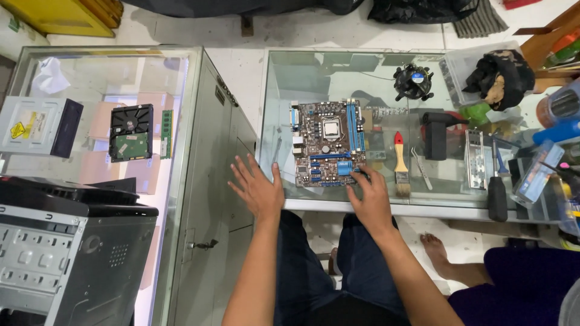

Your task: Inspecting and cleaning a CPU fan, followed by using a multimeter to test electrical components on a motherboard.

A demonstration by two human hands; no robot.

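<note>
A brown motherboard [327, 143] with blue slots lies flat on the glass table [386, 78]. My right hand [369, 197] rests on the table's front edge, its fingertips touching the board's near right corner. My left hand [256, 188] hovers open, fingers spread, at the table's near left corner, just left of the board, holding nothing.
On the table lie a brush [400, 166] with a red tip, tweezers [422, 168], a black screwdriver [496, 190], a metal back plate [476, 158] and a cooler fan [414, 81]. A second glass counter holds a hard drive [130, 132], a memory stick [167, 133] and an optical drive [37, 127]. An open computer case [66, 247] stands lower left. Another person's foot [440, 252] is at lower right.
</note>
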